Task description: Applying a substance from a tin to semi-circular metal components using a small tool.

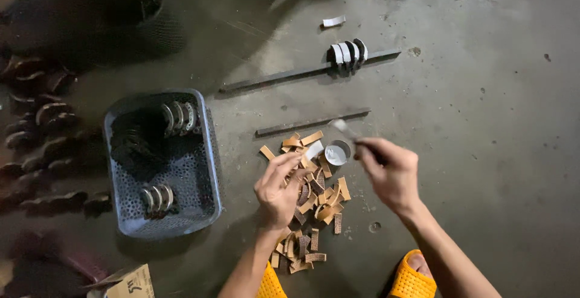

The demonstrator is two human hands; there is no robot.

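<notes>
My left hand (279, 188) hovers over a heap of tan and brown curved strips (315, 198) on the concrete floor, fingers pinching one tan strip. My right hand (391, 172) grips a thin brush (347, 130), blurred, its tip just above a small round tin of white paste (337, 152) at the heap's far edge. A long dark metal bar (312, 122) lies just beyond the tin. A second bar (284, 77) farther off carries several curved metal pieces with white faces (348, 52).
A blue perforated plastic basket (208, 171) at the left holds curved metal shoes. More dark curved shoes (42, 129) lie in rows at the far left. Orange sandals (411, 280) are at the bottom edge, a cardboard box corner (130, 283) at bottom left.
</notes>
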